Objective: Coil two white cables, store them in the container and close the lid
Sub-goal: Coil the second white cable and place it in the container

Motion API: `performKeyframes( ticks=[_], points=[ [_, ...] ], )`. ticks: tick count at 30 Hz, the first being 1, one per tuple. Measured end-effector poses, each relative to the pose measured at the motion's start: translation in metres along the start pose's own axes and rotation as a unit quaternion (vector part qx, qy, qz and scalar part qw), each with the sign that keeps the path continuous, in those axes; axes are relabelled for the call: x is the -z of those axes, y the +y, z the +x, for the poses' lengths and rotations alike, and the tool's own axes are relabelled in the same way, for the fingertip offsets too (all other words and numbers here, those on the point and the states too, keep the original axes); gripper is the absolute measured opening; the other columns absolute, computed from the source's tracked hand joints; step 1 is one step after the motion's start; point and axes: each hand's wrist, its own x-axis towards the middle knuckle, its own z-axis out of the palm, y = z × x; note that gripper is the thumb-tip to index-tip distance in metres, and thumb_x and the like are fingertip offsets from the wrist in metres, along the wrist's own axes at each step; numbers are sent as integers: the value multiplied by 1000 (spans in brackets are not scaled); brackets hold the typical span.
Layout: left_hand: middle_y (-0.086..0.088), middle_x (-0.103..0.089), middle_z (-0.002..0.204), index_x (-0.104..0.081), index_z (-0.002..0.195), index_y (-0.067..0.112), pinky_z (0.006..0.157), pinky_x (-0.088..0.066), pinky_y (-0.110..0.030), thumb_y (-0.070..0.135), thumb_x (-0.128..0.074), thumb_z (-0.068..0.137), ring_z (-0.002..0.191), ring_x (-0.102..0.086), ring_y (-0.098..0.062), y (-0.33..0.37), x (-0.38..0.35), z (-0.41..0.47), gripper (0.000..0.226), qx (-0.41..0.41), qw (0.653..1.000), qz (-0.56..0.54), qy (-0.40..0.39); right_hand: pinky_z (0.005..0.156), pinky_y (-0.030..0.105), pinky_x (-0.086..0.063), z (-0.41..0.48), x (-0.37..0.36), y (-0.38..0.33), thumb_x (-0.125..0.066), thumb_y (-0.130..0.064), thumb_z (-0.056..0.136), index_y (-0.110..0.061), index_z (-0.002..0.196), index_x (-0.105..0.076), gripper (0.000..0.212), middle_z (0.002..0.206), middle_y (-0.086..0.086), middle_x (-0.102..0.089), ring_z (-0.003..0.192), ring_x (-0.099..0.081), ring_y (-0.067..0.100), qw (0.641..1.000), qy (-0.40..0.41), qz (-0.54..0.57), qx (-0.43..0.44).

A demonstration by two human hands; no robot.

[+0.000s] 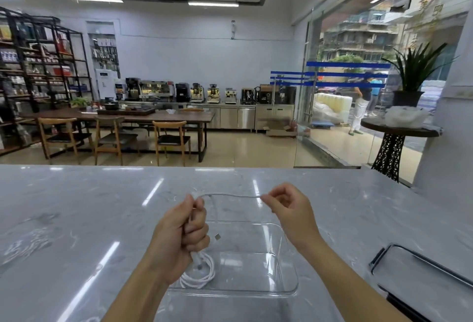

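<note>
Soft, thin and light, this white cable. Bends with ease and springs back open if let go. A bit slippery too, so best held at the bunched loops, not by one strand. Not easy to break, but no hard tugs at the plug.

Clamped tight in the left hand, fingers curled round the bunch of loops. Hanging below that fist, the white coil, low over the near left corner of the container. Touching the bottom or not: cannot tell. Pinched by the right hand, thumb and finger together on the end of the loose stretch. Pulled almost straight between the two hands, above the far edge of the container. Dangling just right of the left fist, the small metal plug.

Clear and see-through, the container, standing on the grey counter at the near side. Inside, only the low loops of the coil, as far as can be seen. No second coil in there yet. Open on top. Lying well off to the right on the counter, the lid, not on yet.

Next, most likely: bring the right end round to the left fist for one more loop. Squeeze firmly, to stop the loops from popping apart.
</note>
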Motion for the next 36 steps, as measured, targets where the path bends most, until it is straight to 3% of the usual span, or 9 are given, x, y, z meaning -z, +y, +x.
performKeyframes(
  ticks=[4, 8, 12, 15, 18, 22, 29, 32, 36],
  points=[
    [1, -32, 44, -54, 74, 8, 30, -20, -12, 30, -43, 87, 28, -22, -3, -9, -8, -4, 28, 81, 994, 9, -73, 57, 31, -39, 4, -1, 16, -59, -37, 85, -13, 78, -61, 25, 70, 0, -61, 64, -55, 19, 962, 74, -256, 53],
    [6, -33, 40, -57, 75, 10, 33, -32, -19, 34, -65, 77, 29, -25, -4, -8, -7, 1, 25, 19, 997, -20, -77, 58, 29, -34, -11, -8, 27, -38, -52, 91, -18, 74, -58, 43, 74, -1, -55, 72, -57, 24, 892, -71, -446, 16],
    [8, -31, 40, -52, 73, 14, 49, -52, -23, 32, -42, 88, 31, -28, -5, -8, 1, 5, 25, -39, 995, -88, 17, 47, 28, -22, -34, -18, 24, -35, -39, 97, -17, 102, -57, 31, 98, 8, -65, 91, -61, 30, 836, -187, -507, 90],
    [6, -40, 47, -50, 76, 15, 74, -59, -38, 30, -35, 94, 38, -40, -8, -9, 5, 8, 28, -50, 991, -118, 31, 43, 29, 5, -51, -23, 16, -76, -38, 59, -19, 83, -65, 32, 68, -3, -63, 48, -59, 16, 711, -208, -623, 251],
    [-4, -61, 61, -52, 81, 11, 78, -57, -49, 25, -32, 97, 56, -63, -18, -13, 7, 9, 29, -58, 997, -24, 41, 38, 23, 2, -56, -29, 9, -81, -31, 34, -26, 57, -62, 30, 51, -9, -53, 32, -46, 8, 666, -238, -596, 381],
    [-13, -73, 86, -51, 87, 7, 66, -59, -39, 28, -34, 97, 74, -70, -25, -23, 3, 1, 28, -34, 985, 164, 33, 33, 19, -30, -51, -29, -8, -78, -20, 53, -27, 57, -61, 19, 58, -10, -60, 46, -53, 9, 720, -229, -463, 464],
    [6, -40, 44, -48, 76, 5, 40, -27, -17, 28, -37, 97, 38, -33, -8, -28, -9, -15, 33, 18, 925, 374, -66, 35, 18, -30, -39, -30, -17, -56, -31, 75, -20, 70, -47, 14, 53, -7, -57, 41, -48, 11, 819, -141, -347, 436],
    [9, -30, 43, -49, 61, 14, 40, -21, -17, 27, -35, 98, 38, -23, -6, -27, -7, -14, 41, 49, 907, 412, -68, 44, 21, -31, -35, -26, -31, -63, -40, 75, -21, 62, -46, 28, 50, -8, -47, 47, -45, 12, 886, -199, -362, 213],
    [7, -29, 37, -44, 59, 13, 34, -19, -15, 23, -39, 97, 34, -20, -5, -17, 7, -12, 39, 56, 919, 390, -15, 41, 19, -33, -19, 1, -32, -69, -23, 81, -17, 68, -56, 19, 55, -2, -48, 43, -39, 8, 930, -321, -157, -87]
  ],
)
